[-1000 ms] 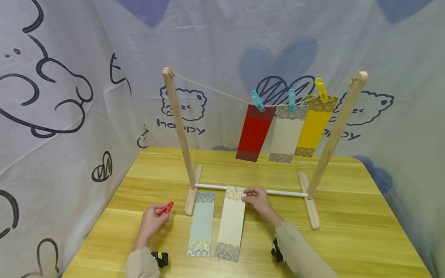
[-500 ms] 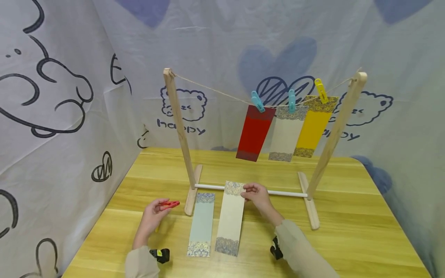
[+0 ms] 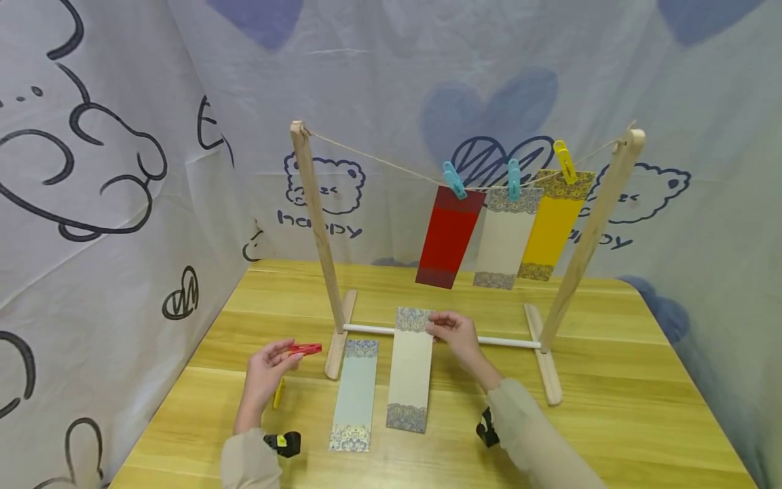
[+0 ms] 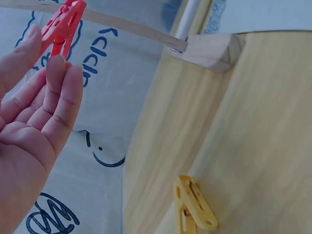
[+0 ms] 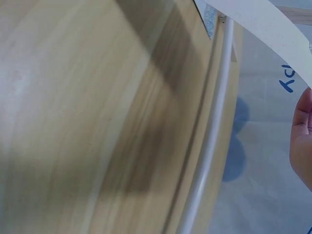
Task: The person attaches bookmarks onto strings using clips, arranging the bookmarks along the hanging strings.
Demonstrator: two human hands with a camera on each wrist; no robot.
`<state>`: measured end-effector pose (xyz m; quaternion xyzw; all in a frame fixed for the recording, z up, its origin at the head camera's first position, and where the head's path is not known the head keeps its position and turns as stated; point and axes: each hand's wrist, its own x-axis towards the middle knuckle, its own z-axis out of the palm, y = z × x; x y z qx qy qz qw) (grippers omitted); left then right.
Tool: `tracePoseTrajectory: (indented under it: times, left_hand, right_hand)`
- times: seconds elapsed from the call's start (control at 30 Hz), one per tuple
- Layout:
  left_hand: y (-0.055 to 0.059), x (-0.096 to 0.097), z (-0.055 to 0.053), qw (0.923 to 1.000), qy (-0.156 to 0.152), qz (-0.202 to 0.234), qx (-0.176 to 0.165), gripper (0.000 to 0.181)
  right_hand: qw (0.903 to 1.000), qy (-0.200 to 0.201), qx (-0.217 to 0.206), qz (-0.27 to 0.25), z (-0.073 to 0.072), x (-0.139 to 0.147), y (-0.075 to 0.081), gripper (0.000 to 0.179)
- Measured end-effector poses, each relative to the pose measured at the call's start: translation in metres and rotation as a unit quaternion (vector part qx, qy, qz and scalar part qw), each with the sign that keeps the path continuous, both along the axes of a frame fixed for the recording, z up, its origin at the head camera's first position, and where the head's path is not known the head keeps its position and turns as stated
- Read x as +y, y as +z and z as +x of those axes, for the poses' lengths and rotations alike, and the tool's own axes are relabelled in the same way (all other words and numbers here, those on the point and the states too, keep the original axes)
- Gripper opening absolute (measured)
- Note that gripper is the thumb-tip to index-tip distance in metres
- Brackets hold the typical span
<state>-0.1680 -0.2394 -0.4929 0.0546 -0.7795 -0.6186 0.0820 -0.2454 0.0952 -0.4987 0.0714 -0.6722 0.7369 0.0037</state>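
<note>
My left hand [image 3: 265,375] pinches a red clothespin [image 3: 305,349] by its handles above the table, left of the rack. A cream card strip [image 3: 411,370] with lace-patterned ends is pinched at its top right corner by my right hand [image 3: 458,338]; it is raised off the table in front of the rack's white rod [image 3: 510,342]. Beside it a pale green strip [image 3: 356,394] lies flat on the table. A yellow clothespin [image 4: 195,204] lies on the table below my left hand. In the right wrist view only part of the right hand [image 5: 302,141] shows, at the edge.
A wooden rack with a left post [image 3: 318,227] and right post [image 3: 592,238] bears a sagging string [image 3: 373,158]. From it hang a red strip [image 3: 449,238], a white strip [image 3: 506,238] and a yellow strip [image 3: 552,227], held by two blue clothespins and a yellow one.
My right hand has lifted the cream strip up and away from the table. My left hand has risen slightly, turning the red clothespin to point right; the yellow clothespin under it has come into view.
</note>
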Motion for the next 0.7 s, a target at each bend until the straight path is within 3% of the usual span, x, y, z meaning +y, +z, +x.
tracePoseTrajectory:
  times: [0.1,0.17,0.23,0.3,0.33,0.4,0.47,0.5,0.57,0.67,0.7]
  left_hand:
    - [-0.015,-0.008,-0.007,0.9991,-0.005,0.015,0.040,0.041]
    - [-0.035,-0.018,-0.018,0.9969,-0.014,0.025,0.073,0.042]
    - [-0.040,-0.023,-0.020,0.9908,-0.044,0.064,0.111,0.040]
    - [-0.055,-0.030,-0.032,0.9859,-0.050,0.081,0.138,0.040]
    - [-0.063,-0.033,-0.037,0.9849,-0.049,0.082,0.145,0.040]
    - [-0.068,-0.036,-0.044,0.9810,-0.057,0.100,0.156,0.038]
    - [-0.076,-0.039,-0.054,0.9824,-0.047,0.096,0.154,0.040]
    - [-0.068,-0.036,-0.052,0.9799,-0.057,0.105,0.160,0.038]
    - [-0.041,-0.025,-0.042,0.9797,-0.062,0.108,0.157,0.037]
    - [0.004,-0.006,-0.024,0.9836,-0.057,0.100,0.139,0.040]
    - [0.013,-0.001,-0.021,0.9857,-0.051,0.093,0.131,0.041]
  right_hand:
    - [0.9999,0.002,0.009,-0.012,0.000,-0.001,0.005,0.021]
    - [0.9997,0.004,0.012,-0.019,0.000,-0.001,0.008,0.021]
    - [0.9995,0.007,0.016,-0.025,-0.001,-0.002,0.011,0.020]
    - [0.9994,0.008,0.018,-0.028,-0.001,-0.002,0.015,0.020]
    - [0.9993,0.008,0.021,-0.029,-0.002,-0.003,0.016,0.020]
    - [0.9992,0.007,0.027,-0.027,-0.002,-0.003,0.019,0.020]
    - [0.9991,0.007,0.032,-0.027,-0.003,-0.004,0.021,0.020]
    - [0.9990,0.007,0.035,-0.026,-0.003,-0.004,0.022,0.020]
    - [0.9989,0.007,0.039,-0.023,-0.004,-0.004,0.023,0.020]
    - [0.9988,0.009,0.045,-0.019,-0.005,-0.005,0.025,0.019]
    - [0.9987,0.009,0.047,-0.019,-0.005,-0.005,0.026,0.019]
